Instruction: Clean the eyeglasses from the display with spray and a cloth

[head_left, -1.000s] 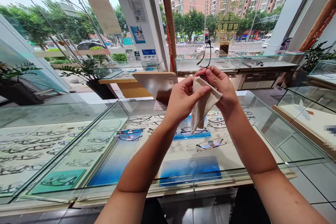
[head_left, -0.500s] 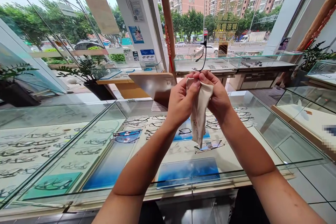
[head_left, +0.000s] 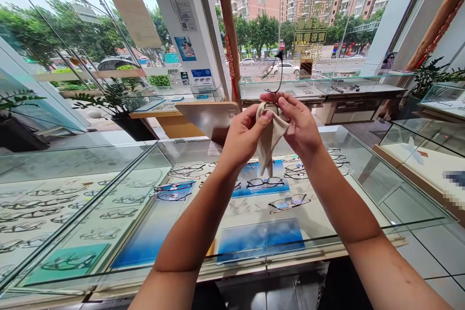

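Observation:
In the middle of the head view, my two hands are raised together above a glass display case. My left hand (head_left: 241,135) is closed on a cream cloth (head_left: 267,143), thumb pressed on it, with the loose end hanging down. A pair of dark-rimmed eyeglasses (head_left: 281,75) stands up out of the hands, one side rising above the fingers. My right hand (head_left: 301,123) is closed at the eyeglasses, its fingers also against the cloth's edge. Cloth and fingers hide the lower part of the eyeglasses.
The glass display case (head_left: 250,252) below holds several eyeglasses (head_left: 265,182) and blue panels. A tilted mirror-like board (head_left: 209,118) stands behind my left hand. Farther back are another showcase (head_left: 359,89), a wooden post (head_left: 229,34) and a potted plant (head_left: 125,101).
The cloth is bunched higher and its hanging end is shorter. My right hand's fingers have opened out slightly around the eyeglasses, which have turned a little. The view has shifted slightly.

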{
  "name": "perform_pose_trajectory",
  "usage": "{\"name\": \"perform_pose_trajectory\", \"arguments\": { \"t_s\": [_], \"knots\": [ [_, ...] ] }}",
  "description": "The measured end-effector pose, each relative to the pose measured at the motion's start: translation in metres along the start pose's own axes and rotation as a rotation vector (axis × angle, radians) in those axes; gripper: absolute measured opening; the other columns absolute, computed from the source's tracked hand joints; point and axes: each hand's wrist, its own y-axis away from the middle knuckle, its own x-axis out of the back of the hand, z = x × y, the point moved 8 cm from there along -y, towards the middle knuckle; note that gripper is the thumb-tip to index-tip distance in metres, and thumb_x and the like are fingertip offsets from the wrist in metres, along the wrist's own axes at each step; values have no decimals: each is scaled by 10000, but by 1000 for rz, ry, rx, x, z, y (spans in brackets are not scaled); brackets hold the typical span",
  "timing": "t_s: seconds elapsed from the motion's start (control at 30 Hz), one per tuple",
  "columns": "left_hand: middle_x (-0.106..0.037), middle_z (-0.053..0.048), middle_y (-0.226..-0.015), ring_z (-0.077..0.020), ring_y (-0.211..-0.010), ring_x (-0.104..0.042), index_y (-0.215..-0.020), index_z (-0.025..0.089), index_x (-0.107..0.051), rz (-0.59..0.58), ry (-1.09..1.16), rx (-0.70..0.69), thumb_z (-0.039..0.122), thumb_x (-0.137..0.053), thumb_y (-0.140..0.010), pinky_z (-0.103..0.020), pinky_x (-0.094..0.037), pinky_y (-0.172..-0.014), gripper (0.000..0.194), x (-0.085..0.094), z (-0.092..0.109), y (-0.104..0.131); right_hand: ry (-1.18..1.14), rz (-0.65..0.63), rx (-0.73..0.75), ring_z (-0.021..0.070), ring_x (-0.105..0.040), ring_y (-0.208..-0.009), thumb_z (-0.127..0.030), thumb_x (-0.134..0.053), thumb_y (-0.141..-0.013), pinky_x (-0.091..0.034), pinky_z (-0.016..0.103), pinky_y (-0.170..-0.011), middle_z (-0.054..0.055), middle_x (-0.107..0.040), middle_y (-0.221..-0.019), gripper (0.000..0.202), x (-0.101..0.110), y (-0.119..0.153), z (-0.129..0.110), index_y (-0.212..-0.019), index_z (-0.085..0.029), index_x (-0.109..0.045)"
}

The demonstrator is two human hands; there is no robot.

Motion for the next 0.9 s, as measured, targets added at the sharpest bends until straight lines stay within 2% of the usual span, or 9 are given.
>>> {"name": "perform_pose_trajectory", "arguments": {
  "t_s": [0.1,0.23,0.4,0.57,0.7,0.77,0.83,0.9],
  "knots": [
    [-714,-15,-861,-142,-780,-622,-941,214,-795,117,11,-13,546,-879,-870,-236,-517,-715,349,15,-1,-3,182,29,145,240,-707,-1149,-445,-598,-970,-594,455,-1052,61,-748,-1152,229,7,1,-14,-1094,-272,-684],
    [-697,-19,-830,-140,-731,-602,-906,208,-778,162,24,-5,532,-871,-882,-245,-489,-661,338,24,2,-4,483,-96,292,237,-679,-1081,-306,-635,-906,-582,443,-988,49,-719,-1108,193,-3,6,-32,-1078,-274,-716],
    [-664,-10,-810,-126,-700,-580,-901,211,-773,180,17,-30,519,-855,-905,-248,-471,-644,319,27,4,-3,678,-72,395,262,-662,-1095,-340,-739,-954,-559,515,-1055,46,-681,-1088,76,-10,15,-47,-1015,-296,-754],
    [-699,-23,-850,-135,-736,-592,-925,213,-793,198,-25,-66,534,-851,-904,-245,-480,-668,327,32,2,-5,793,-54,467,290,-669,-1121,-356,-721,-1005,-525,560,-1077,39,-735,-1103,63,-12,21,-58,-978,-308,-750],
    [-718,-24,-880,-133,-754,-604,-940,216,-803,215,-29,-78,529,-861,-895,-243,-480,-686,322,40,4,-8,832,-106,458,274,-690,-1099,-322,-711,-999,-517,522,-1062,30,-779,-1095,117,-14,25,-70,-892,-275,-701],
    [-691,-21,-837,-137,-732,-586,-899,205,-791,194,-57,-87,548,-870,-879,-253,-467,-670,353,39,8,-8,812,-112,409,238,-695,-969,-281,-717,-961,-539,464,-978,13,-767,-973,126,-11,25,-70,-847,-262,-665],
    [-648,-17,-783,-141,-712,-564,-851,191,-772,163,-115,-99,573,-864,-877,-264,-447,-656,393,35,12,-8,785,-18,343,200,-658,-833,-257,-724,-925,-546,407,-879,-8,-716,-842,130,0,21,-67,-821,-254,-646],
    [-629,-17,-766,-142,-712,-556,-836,179,-760,127,-165,-103,589,-846,-890,-266,-437,-660,422,28,15,-6,729,104,289,190,-651,-830,-275,-743,-915,-550,379,-856,-4,-707,-838,104,13,16,-60,-840,-246,-677]
  ]
}}
